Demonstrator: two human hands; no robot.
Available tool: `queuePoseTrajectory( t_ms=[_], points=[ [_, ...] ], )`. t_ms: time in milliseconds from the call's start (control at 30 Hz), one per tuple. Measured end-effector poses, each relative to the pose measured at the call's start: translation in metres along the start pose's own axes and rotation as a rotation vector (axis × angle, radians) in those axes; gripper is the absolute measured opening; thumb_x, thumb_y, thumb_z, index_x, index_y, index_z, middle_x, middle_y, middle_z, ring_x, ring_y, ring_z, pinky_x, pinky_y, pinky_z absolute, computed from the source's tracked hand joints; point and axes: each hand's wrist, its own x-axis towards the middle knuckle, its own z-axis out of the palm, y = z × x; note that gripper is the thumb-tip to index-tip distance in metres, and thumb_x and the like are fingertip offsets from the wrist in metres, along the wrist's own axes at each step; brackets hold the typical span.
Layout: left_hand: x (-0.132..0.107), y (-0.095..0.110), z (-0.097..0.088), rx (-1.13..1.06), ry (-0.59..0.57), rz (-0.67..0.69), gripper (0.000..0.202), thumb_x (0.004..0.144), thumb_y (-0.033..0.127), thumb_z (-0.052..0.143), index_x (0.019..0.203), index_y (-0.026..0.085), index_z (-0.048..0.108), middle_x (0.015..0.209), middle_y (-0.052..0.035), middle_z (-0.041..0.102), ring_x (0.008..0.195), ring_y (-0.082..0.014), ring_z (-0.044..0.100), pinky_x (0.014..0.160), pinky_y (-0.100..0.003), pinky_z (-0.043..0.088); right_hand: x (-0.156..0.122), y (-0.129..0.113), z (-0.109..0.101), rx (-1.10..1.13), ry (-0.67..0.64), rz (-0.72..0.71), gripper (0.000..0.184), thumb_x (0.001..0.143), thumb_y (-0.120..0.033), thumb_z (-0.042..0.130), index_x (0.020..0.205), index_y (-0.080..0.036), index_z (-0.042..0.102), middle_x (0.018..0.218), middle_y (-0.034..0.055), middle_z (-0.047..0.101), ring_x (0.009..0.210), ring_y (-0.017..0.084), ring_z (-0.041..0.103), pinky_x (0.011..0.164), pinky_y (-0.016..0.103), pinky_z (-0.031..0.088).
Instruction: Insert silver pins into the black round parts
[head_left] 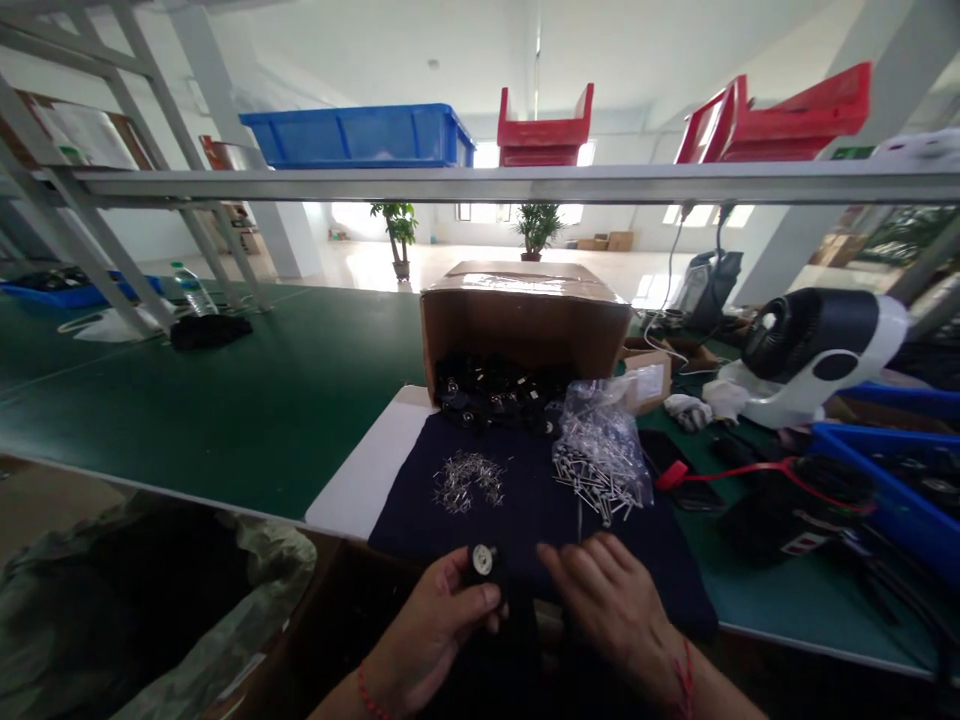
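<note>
Dark-blue cloth [529,500] is spread over the bench front, likely so loose metal bits don't roll or scatter. Small black part [482,562] with a pale round face is held in the left hand [439,630], pinched firmly between thumb and fingers, nearside of the pin heap; face is turned up, presumably so it can be seen and got at. Right hand [611,595] is poised to the right, apart from the part, fingers bent; whether anything is gripped there can't be told. Fine pins [471,482] are heaped left on the cloth, thicker metal rods [600,490] are spilled right from a clear plastic bag [604,415]; both probably placed for short reach. Cardboard box [525,280] is laid with its mouth facing the worker, so more black parts [495,385] can be reached easily, it seems. Far side of the bench is blocked by that box. Right side is crowded: red strap [757,468], desk fan [817,350], blue bin [870,480]. Overhead, a shelf [525,184] is loaded with a blue crate [360,137].
</note>
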Motion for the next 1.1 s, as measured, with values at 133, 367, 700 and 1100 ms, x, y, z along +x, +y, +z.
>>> queuePoseTrajectory(
  t_ms=[133, 367, 700, 1100],
  points=[
    [0.001, -0.002, 0.004, 0.068, 0.033, 0.043, 0.035, 0.065, 0.031, 0.087, 0.086, 0.014, 0.065, 0.073, -0.0025, 0.065, 0.067, -0.0125, 0.057, 0.061, -0.024, 0.046, -0.013, 0.054, 0.021, -0.151, -0.278, 0.372, 0.024, 0.100, -0.018, 0.050, 0.087, -0.021, 0.070, 0.079, 0.0045, 0.062, 0.074, 0.021, 0.055, 0.071, 0.035, 0.037],
    [0.001, -0.001, 0.010, 0.124, 0.015, 0.089, 0.038, 0.066, 0.036, 0.086, 0.086, 0.014, 0.062, 0.074, -0.0021, 0.062, 0.069, -0.0135, 0.056, 0.063, -0.026, 0.047, -0.004, 0.086, 0.046, -0.187, -0.430, 0.416, 0.018, 0.091, -0.020, 0.063, 0.075, -0.020, 0.071, 0.081, 0.0081, 0.067, 0.079, 0.025, 0.061, 0.073, 0.036, 0.038],
    [0.004, -0.005, 0.007, 0.047, 0.020, 0.080, 0.037, 0.065, 0.032, 0.086, 0.086, 0.014, 0.061, 0.072, -0.0011, 0.062, 0.068, -0.0134, 0.057, 0.061, -0.026, 0.045, 0.029, 0.076, 0.029, -0.161, -0.632, 0.487, 0.019, 0.088, -0.012, 0.061, 0.076, -0.015, 0.075, 0.085, 0.0152, 0.071, 0.082, 0.028, 0.066, 0.073, 0.037, 0.041],
    [0.011, -0.010, 0.002, -0.164, 0.011, 0.100, 0.028, 0.066, 0.023, 0.085, 0.085, 0.015, 0.065, 0.074, -0.0007, 0.063, 0.065, -0.0108, 0.056, 0.059, -0.023, 0.042, 0.040, 0.053, 0.021, 0.113, -0.620, 0.613, 0.011, 0.090, -0.024, 0.060, 0.081, -0.021, 0.067, 0.089, 0.0056, 0.068, 0.076, 0.019, 0.067, 0.064, 0.028, 0.043]
  ],
)
